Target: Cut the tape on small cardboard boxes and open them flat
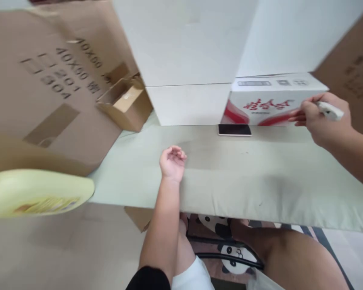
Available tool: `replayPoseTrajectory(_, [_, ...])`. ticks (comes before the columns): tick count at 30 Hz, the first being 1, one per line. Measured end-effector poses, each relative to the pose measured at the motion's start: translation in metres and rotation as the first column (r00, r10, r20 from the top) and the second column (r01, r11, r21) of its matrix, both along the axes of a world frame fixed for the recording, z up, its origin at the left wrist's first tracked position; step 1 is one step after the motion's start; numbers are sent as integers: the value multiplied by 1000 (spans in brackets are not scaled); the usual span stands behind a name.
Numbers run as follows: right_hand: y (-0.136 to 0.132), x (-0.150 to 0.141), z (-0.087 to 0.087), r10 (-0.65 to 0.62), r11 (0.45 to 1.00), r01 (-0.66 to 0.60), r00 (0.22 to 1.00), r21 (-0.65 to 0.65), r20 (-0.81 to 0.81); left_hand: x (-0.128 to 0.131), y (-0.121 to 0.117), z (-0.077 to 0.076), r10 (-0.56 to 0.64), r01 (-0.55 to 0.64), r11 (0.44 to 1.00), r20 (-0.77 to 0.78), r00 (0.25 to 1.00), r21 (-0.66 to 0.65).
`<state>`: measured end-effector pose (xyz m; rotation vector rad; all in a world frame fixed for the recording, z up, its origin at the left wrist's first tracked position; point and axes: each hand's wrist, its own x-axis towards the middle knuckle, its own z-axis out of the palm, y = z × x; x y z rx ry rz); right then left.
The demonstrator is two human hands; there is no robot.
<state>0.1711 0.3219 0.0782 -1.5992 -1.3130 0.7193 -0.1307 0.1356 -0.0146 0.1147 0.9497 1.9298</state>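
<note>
My left hand (173, 163) rests palm up over the pale green cloth (199, 185), fingers loosely curled and nothing in them. On the right, my right hand (326, 117) is closed around a small white stick-like object (330, 110) whose end pokes out above the thumb; its kind is not clear. The fingertips of that hand are in front of the right end of a white carton (264, 106) with red lettering and red swooshes. Whether they touch it I cannot tell. A smartphone (234, 129) with a dark screen lies flat before the carton.
Tall white panels (190, 48) stand at the back. Left of them is a small open cardboard box (130, 102), beside a large printed carton (42, 92). A yellow bottle (39, 193) is at the left edge. Brown cardboard (351, 76) stands on the right.
</note>
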Motion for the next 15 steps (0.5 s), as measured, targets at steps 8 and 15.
replayPoseTrajectory(8, [-77, -177, 1, 596, 793, -601, 730, -102, 334, -39, -44, 14, 10, -58, 972, 205, 979, 227])
replayPoseTrajectory(15, [-73, -356, -26, 811, 495, -868, 446, -38, 379, -69, -65, 17, -35, -66, 962, 361, 932, 265])
